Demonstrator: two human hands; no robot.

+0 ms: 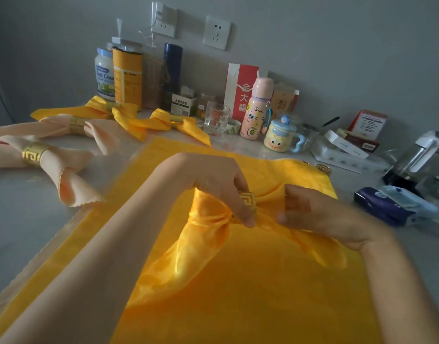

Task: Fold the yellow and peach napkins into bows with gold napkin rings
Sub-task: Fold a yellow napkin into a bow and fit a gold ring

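Yellow satin napkin (208,244), gathered, sits mid-frame on top of a flat yellow square cloth (250,314), which lies over a flat peach cloth w/ scalloped edge (32,274) showing along its L side. Gold cut-out napkin ring (248,200) is round the gathered middle. L hand (213,182) grips the ring, thumb and fingers curled on it. R hand (320,214), blurred, pinches the bunched cloth just R of the ring, fingers curled. Room: bare table strip L of the flat cloths, btwn the scalloped edge and two peach bow napkins (57,170) w/ gold rings; narrower bare strip on R up to a dark blue tissue pack (392,204). Far edge of flat yellow cloth nearly meets two finished yellow bows (161,122); a spare gold ring (324,169) sits at its far R corner. Near table edge not in view. Long axis of gathered napkin runs approx. L–R across the table, ring bore along it; both wings splay down toward the person, L wing puffed, R wing partly under R hand. Surface: pale glossy stone-look table (17,224). Back row vs. grey wall (337,50) w/ white sockets (216,33): orange canister (127,78), clear glass tumbler (216,119), pink cartoon bottle (257,112), yellow face mug (278,139), red-and-white paper bag (239,95).
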